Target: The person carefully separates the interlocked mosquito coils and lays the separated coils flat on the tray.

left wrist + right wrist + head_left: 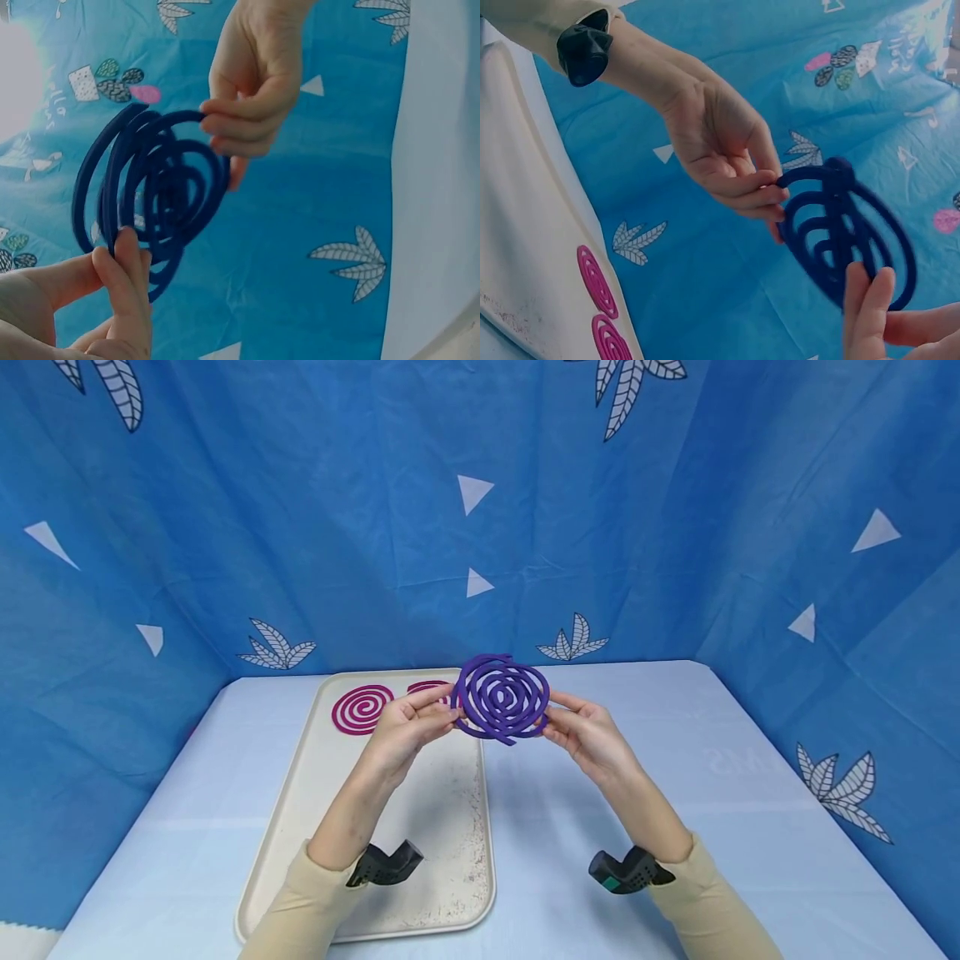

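Observation:
Purple mosquito coils [502, 697], apparently two lying in one another, are held up over the table at the tray's right edge. My left hand [397, 727] pinches their left rim between thumb and fingers. Opposite it, my right hand [592, 739] grips the right rim. In the left wrist view the coils [172, 199] look dark blue, their rings spread apart and loose ends sticking out at top and bottom. Seen from the right wrist, the coils [840, 232] stand edge-on between both hands' fingertips.
Below lies a cream tray [435, 827] with speckled wear along its right side. Two pink spiral coils, one whole [362, 709] and one partly behind my left hand [431, 683], rest at its far end. A patterned blue curtain [337, 527] surrounds the white table [637, 702].

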Motion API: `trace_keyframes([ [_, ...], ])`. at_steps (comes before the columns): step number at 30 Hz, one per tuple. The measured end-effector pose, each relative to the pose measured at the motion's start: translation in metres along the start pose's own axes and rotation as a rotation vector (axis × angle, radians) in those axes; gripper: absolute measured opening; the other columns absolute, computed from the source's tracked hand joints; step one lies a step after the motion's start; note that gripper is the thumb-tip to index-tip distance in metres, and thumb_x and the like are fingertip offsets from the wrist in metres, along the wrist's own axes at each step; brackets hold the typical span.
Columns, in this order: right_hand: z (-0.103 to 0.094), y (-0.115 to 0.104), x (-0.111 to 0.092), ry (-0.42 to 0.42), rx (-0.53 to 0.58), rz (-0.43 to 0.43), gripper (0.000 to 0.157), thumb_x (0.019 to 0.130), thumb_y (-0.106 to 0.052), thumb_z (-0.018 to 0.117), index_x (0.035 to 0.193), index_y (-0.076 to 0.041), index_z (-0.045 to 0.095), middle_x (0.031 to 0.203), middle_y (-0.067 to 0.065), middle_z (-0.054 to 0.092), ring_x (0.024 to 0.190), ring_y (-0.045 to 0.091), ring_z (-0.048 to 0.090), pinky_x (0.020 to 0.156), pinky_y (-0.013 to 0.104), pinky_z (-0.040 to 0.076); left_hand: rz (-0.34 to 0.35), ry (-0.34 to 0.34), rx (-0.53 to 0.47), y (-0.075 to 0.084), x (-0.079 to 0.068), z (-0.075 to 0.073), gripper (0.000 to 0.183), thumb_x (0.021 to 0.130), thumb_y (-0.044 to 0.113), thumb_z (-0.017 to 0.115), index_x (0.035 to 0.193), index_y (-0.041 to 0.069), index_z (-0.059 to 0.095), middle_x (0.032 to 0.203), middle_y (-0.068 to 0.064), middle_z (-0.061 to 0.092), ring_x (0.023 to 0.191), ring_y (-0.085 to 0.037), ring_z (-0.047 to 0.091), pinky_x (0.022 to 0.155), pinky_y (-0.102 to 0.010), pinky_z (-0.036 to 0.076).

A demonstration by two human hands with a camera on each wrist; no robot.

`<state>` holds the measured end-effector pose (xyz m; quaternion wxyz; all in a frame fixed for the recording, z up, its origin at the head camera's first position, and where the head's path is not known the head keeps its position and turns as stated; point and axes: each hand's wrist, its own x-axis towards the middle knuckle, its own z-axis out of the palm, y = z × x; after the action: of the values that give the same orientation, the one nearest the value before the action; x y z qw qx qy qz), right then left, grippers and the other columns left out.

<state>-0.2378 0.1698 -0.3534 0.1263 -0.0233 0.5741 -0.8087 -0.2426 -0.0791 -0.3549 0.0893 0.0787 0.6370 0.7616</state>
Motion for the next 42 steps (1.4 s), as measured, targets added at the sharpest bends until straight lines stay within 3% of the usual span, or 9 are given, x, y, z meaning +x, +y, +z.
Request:
trace_keyframes([
  [5, 0.001, 0.001, 0.001, 0.015, -0.059, -0.053, 0.047, 0.099, -0.009, 0.046, 0.141, 0.008, 0.033, 0.082, -0.006, 0.070, 0.070, 0.005, 0.066, 0.071, 0.017, 0.058, 0.002, 0.053, -0.067, -0.002, 0.000, 0.002, 0.045, 0.090, -0.003, 0.057, 0.134, -0.005, 0.047, 0.077, 0.012, 0.069, 0.078, -0.001, 0.067, 0.080, -0.018, 0.057],
  [9, -0.001, 0.002, 0.001, 0.037, -0.206, -0.092, 0.051, 0.100, -0.033, 0.046, 0.136, 0.003, 0.042, 0.092, -0.005, 0.069, 0.076, 0.008, 0.070, 0.076, 0.024, 0.059, 0.028, 0.090, 0.016, -0.004, 0.000, 0.003, 0.035, 0.090, -0.003, 0.058, 0.124, -0.010, 0.053, 0.085, 0.009, 0.069, 0.081, -0.003, 0.068, 0.080, -0.018, 0.057],
  [12, -0.002, 0.004, 0.002, 0.057, -0.344, -0.098, 0.054, 0.098, -0.042, 0.047, 0.129, 0.003, 0.050, 0.097, -0.004, 0.069, 0.079, 0.010, 0.071, 0.078, 0.030, 0.060, 0.030, 0.089, 0.101, -0.006, 0.000, 0.006, 0.030, 0.093, 0.003, 0.056, 0.120, -0.011, 0.058, 0.100, -0.001, 0.070, 0.086, -0.003, 0.067, 0.083, -0.021, 0.057],
  [15, -0.001, 0.007, 0.003, 0.086, -0.440, -0.098, 0.044, 0.096, -0.035, 0.054, 0.115, 0.005, 0.058, 0.094, -0.003, 0.069, 0.084, 0.015, 0.071, 0.079, 0.033, 0.060, 0.021, 0.095, 0.154, -0.006, -0.001, 0.009, 0.032, 0.098, 0.014, 0.052, 0.120, -0.007, 0.059, 0.110, -0.013, 0.067, 0.088, -0.004, 0.067, 0.090, -0.027, 0.056],
  [20, 0.001, 0.011, 0.005, 0.123, -0.455, -0.098, 0.027, 0.093, -0.023, 0.061, 0.100, 0.003, 0.063, 0.084, -0.007, 0.068, 0.085, 0.021, 0.069, 0.077, 0.031, 0.060, 0.009, 0.118, 0.260, -0.009, 0.000, 0.011, 0.034, 0.095, 0.023, 0.058, 0.117, -0.003, 0.063, 0.108, -0.014, 0.068, 0.090, -0.008, 0.067, 0.095, -0.033, 0.054],
  [25, 0.001, 0.011, 0.005, 0.121, -0.429, -0.100, 0.027, 0.092, -0.019, 0.062, 0.106, 0.004, 0.061, 0.084, -0.007, 0.067, 0.080, 0.014, 0.068, 0.076, 0.027, 0.060, 0.027, 0.160, 0.363, -0.012, -0.001, 0.012, 0.030, 0.087, 0.019, 0.069, 0.111, 0.001, 0.067, 0.102, -0.012, 0.068, 0.084, -0.006, 0.065, 0.088, -0.030, 0.057],
  [29, 0.001, 0.009, 0.004, 0.128, -0.395, -0.109, 0.034, 0.093, -0.018, 0.060, 0.116, 0.006, 0.056, 0.089, -0.006, 0.066, 0.075, 0.009, 0.067, 0.076, 0.024, 0.059, 0.047, 0.172, 0.373, -0.013, 0.000, 0.011, 0.028, 0.085, 0.016, 0.071, 0.109, 0.001, 0.068, 0.099, -0.012, 0.069, 0.081, -0.006, 0.066, 0.084, -0.028, 0.057],
  [36, -0.001, 0.008, 0.006, 0.122, -0.260, -0.088, 0.034, 0.095, -0.011, 0.055, 0.123, 0.004, 0.044, 0.083, -0.007, 0.068, 0.070, 0.008, 0.066, 0.071, 0.020, 0.059, 0.017, 0.138, 0.209, -0.010, 0.001, 0.010, 0.056, 0.087, 0.017, 0.070, 0.136, 0.009, 0.046, 0.100, -0.011, 0.068, 0.087, -0.008, 0.068, 0.091, -0.034, 0.056],
  [42, 0.000, 0.010, 0.005, -0.013, -0.158, -0.024, 0.030, 0.094, -0.002, 0.053, 0.123, 0.005, 0.046, 0.080, -0.008, 0.071, 0.072, 0.005, 0.066, 0.071, 0.016, 0.057, -0.043, 0.053, -0.043, -0.009, 0.003, 0.010, 0.045, 0.098, 0.015, 0.051, 0.140, 0.001, 0.041, 0.103, 0.002, 0.065, 0.089, -0.003, 0.066, 0.091, -0.022, 0.054],
])
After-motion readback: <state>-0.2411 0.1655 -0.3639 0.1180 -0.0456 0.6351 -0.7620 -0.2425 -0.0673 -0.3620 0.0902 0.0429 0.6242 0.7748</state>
